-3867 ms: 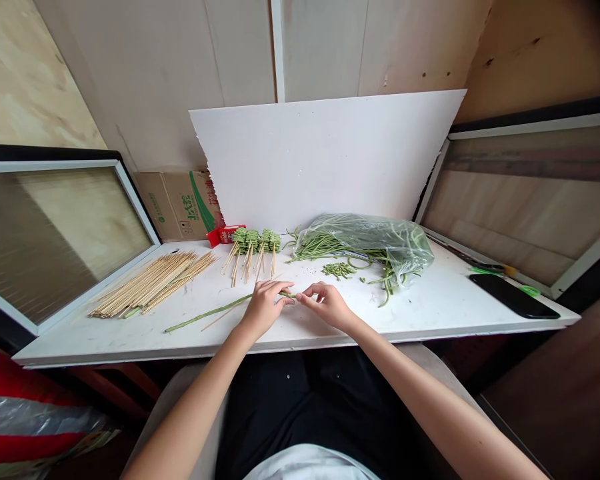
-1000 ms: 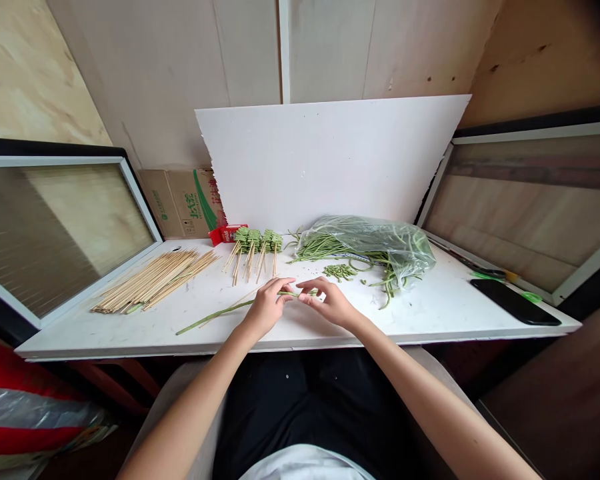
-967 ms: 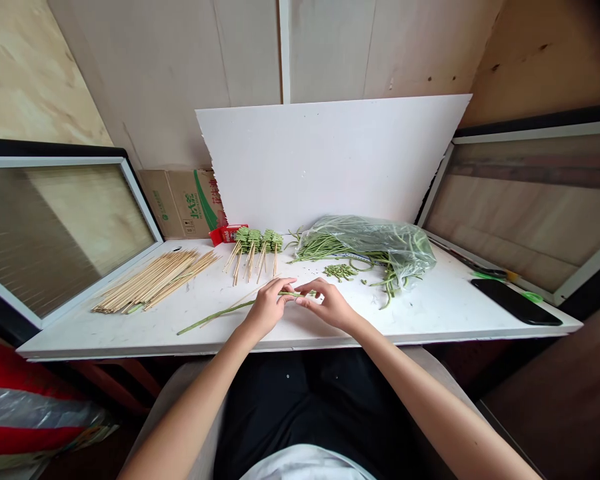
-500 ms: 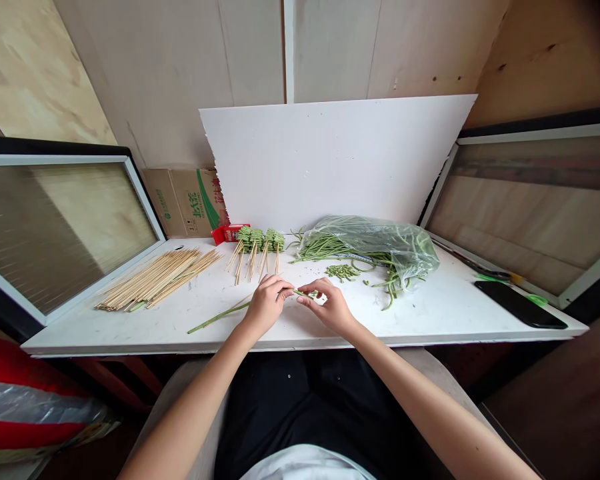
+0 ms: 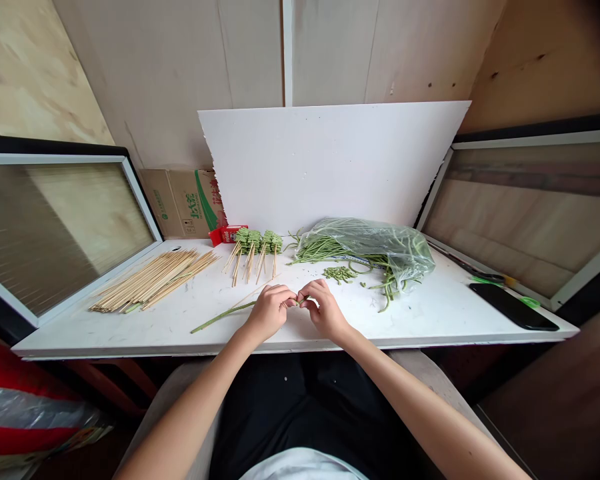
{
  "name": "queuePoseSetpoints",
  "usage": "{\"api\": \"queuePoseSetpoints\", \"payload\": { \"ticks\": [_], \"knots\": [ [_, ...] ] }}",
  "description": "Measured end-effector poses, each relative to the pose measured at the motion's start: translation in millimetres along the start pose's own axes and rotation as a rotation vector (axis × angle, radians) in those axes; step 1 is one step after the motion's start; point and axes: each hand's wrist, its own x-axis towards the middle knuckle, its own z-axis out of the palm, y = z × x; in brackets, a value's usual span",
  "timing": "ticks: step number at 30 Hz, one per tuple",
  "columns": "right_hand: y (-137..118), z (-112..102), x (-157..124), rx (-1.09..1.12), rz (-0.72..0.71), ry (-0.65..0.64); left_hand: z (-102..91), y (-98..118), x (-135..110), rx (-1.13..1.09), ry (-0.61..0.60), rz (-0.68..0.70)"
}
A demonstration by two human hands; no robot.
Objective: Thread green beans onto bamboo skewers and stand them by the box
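Over the front of the table, my left hand (image 5: 269,312) is closed on a long green bean (image 5: 221,320), whose tail trails out to the left. My right hand (image 5: 324,309) pinches the bean's other end, fingertips almost touching those of the left. A thin bamboo skewer (image 5: 253,293) shows just behind my left hand; I cannot tell whether the hand holds it. Beyond the hands lie finished bean skewers (image 5: 254,241), folded green beans threaded on sticks. Short cut bean pieces (image 5: 339,273) are heaped past my right hand.
A pile of bamboo skewers (image 5: 153,280) lies at the left of the white table (image 5: 410,327). At the back right, a clear plastic bag (image 5: 380,237) holds long beans. A black phone (image 5: 513,307) and scissors (image 5: 485,275) are at the right. A white board (image 5: 330,167) stands behind.
My right hand has moved left and its fingers have closed in on the bean's end, against my left fingertips. The view has shifted slightly.
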Motion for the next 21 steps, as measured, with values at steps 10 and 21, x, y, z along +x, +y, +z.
{"api": "queuePoseSetpoints", "payload": {
  "ticks": [10, 21],
  "knots": [
    [8.7, -4.6, 3.3, 0.270, 0.193, -0.041, -8.8, 5.0, 4.9, -0.188, -0.043, -0.031],
    [34.5, -31.6, 13.8, 0.430, 0.425, 0.136, -18.6, -10.0, 3.3, -0.163, -0.031, -0.110]
  ]
}}
